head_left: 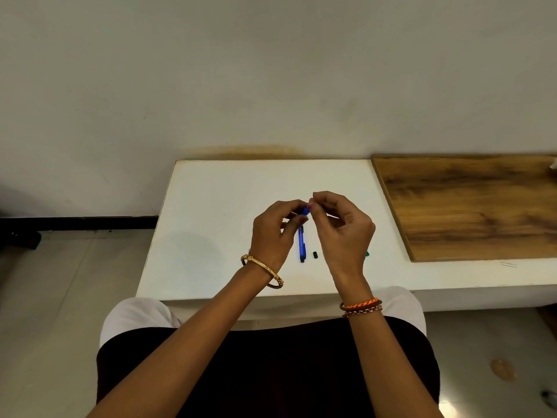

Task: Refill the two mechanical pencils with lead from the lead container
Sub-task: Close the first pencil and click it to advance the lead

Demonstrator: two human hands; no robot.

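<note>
Left hand (271, 229) grip pinches the blue lead container (305, 210); right hand (342, 227) pinches narrow at its tip, what it holds unclear. Blue pencil (301, 244) lies on the table (211, 206) at 6 o'clock below the grip, long axis 12-to-6, between both hands.

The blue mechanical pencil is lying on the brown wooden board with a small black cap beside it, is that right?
Not quite. The head view shows the blue mechanical pencil lying on the white table, not the brown wooden board. The small black cap is beside it.
</note>
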